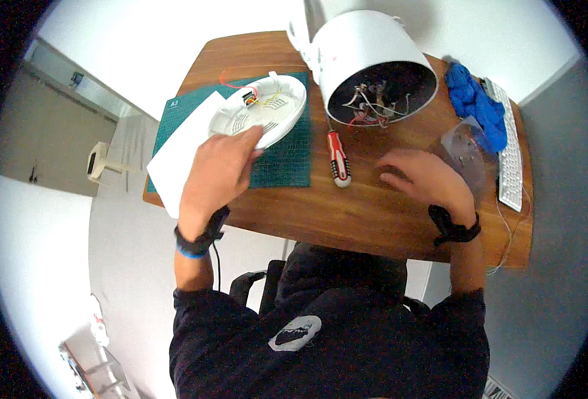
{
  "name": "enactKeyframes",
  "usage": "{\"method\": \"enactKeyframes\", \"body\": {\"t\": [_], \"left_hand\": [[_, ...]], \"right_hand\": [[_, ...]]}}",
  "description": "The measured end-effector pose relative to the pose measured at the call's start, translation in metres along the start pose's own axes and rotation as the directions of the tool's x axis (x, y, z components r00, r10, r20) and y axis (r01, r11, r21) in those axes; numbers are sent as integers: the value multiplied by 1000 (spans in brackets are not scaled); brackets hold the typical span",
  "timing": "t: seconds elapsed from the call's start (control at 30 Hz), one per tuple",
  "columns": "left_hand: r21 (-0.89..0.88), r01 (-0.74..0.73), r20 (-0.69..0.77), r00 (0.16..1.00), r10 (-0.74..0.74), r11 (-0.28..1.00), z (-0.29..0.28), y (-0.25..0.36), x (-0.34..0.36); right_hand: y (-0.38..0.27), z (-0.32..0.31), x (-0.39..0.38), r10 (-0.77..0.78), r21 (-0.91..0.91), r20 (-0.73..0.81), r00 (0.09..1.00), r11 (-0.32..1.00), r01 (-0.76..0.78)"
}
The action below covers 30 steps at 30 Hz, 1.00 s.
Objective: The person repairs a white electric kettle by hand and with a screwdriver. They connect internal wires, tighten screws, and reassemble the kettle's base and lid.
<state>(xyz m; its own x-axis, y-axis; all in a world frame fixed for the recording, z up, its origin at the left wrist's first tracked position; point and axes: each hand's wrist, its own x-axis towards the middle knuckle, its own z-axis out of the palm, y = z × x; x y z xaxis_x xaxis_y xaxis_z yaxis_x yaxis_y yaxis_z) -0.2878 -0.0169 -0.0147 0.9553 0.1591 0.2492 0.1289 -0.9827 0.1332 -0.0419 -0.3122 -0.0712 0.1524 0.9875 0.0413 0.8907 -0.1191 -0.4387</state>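
Observation:
My left hand (222,167) grips the near rim of a white oval plastic cover (287,116), its fingertips over the edge. Vents, a small dark part and red and yellow wires show inside the cover. My right hand (430,178) hovers low over the wooden table, slightly blurred, with thumb and fingers apart and nothing between them. Left of it lies a red, white and black screwdriver (338,159), its handle toward me. A clear plastic bag (463,151) with small metal pieces is just beyond the right hand. Behind stands a tipped white round appliance housing (364,46), wires tangled in its dark opening.
A green cutting mat (284,169) lies under the cover, with a white sheet (184,153) partly on it. At the right are a crumpled blue cloth or bag (473,100) and a white keyboard (511,166) whose cable hangs off the wooden table (347,226).

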Motion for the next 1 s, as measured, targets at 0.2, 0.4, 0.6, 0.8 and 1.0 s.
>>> {"method": "enactKeyframes", "body": {"t": [0.2, 0.4, 0.6, 0.8, 1.0], "left_hand": [[44, -134, 10, 991, 133, 990, -56, 47, -32], [11, -396, 93, 915, 393, 918, -69, 78, -43], [-116, -619, 223, 746, 628, 777, -16, 105, -6], [-131, -679, 383, 637, 669, 722, 52, 117, 42], [-369, -563, 440, 595, 673, 739, 48, 118, 81]], "right_hand": [[-12, -11, -9, 15, 197, -153, 988, 980, 16], [-18, -9, -13, -27, 549, -324, 946, 809, 211], [2, -3, -26, 125, 519, -232, 965, 855, 14], [27, 6, -48, 136, 149, -143, 980, 982, -114], [30, 14, -62, 75, -11, -254, 964, 997, -80]]}}
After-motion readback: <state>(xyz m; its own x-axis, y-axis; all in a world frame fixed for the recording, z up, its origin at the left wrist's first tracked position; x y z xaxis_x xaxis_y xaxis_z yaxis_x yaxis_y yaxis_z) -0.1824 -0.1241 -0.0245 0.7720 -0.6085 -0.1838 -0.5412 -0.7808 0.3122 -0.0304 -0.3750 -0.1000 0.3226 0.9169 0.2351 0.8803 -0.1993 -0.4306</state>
